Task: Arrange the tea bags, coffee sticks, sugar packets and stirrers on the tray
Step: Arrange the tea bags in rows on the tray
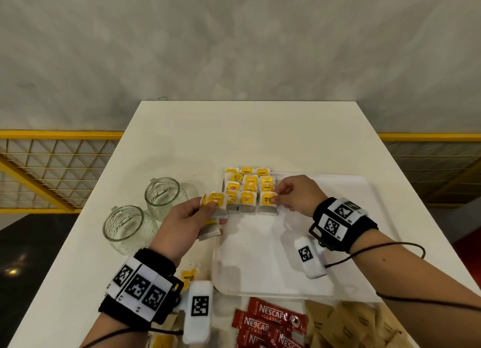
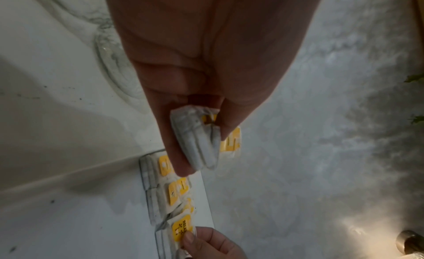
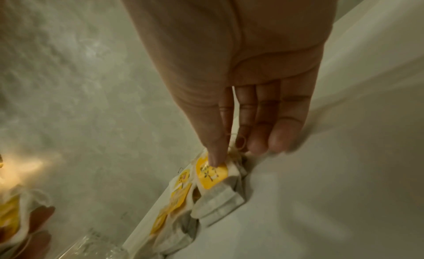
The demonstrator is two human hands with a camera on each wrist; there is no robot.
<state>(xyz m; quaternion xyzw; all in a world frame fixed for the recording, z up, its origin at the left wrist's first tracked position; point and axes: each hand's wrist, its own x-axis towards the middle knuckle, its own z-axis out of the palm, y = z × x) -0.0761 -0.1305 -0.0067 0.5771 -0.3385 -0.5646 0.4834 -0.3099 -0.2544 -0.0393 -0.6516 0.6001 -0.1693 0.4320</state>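
Observation:
Several yellow-tagged tea bags [image 1: 247, 185] lie in rows at the far left corner of the white tray [image 1: 260, 259]. My right hand [image 1: 286, 198] pinches the yellow tag of the front right tea bag [image 1: 267, 201] in that block; the right wrist view shows thumb and forefinger on this tea bag [image 3: 212, 174]. My left hand [image 1: 200, 212] grips a small stack of tea bags [image 1: 216, 204] just left of the tray, seen from below as grey folded tea bags [image 2: 197, 136]. More tea bags [image 1: 188, 276] lie by my left wrist.
Two empty glass jars [image 1: 161, 194] [image 1: 125, 226] stand left of the tray on the white table [image 1: 182, 139]. Red Nescafe coffee sticks [image 1: 270, 321] and brown sugar packets [image 1: 346, 321] lie at the table's near edge. A yellow mesh railing [image 1: 52, 165] runs behind.

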